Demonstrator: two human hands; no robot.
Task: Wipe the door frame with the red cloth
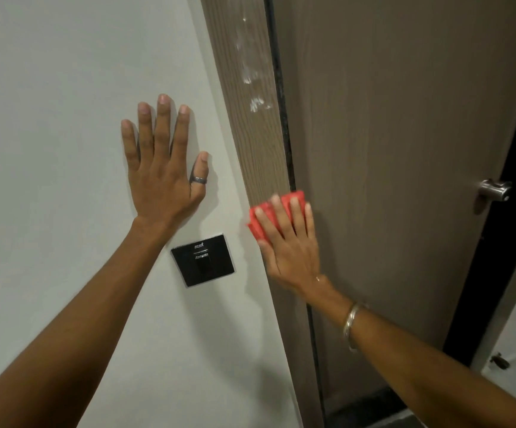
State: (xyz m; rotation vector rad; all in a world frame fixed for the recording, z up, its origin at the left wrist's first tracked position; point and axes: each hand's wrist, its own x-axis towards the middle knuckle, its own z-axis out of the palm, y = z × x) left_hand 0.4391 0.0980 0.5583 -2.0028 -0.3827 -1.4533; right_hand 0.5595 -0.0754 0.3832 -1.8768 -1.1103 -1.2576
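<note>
The brown wood-grain door frame (244,128) runs from the top centre down to the lower right. White smears (252,75) mark its upper part. My right hand (290,242) presses the folded red cloth (266,213) flat against the frame at mid height, fingers spread over it; only the cloth's upper and left edges show. My left hand (164,165) lies flat on the white wall (49,118) to the left of the frame, fingers apart, holding nothing. A ring sits on its thumb.
A black square wall switch plate (202,259) sits on the wall just below my left hand. The brown door (389,118) stands to the right of the frame, with a metal handle (494,189) at its right edge. A door stop (499,361) sits on the floor.
</note>
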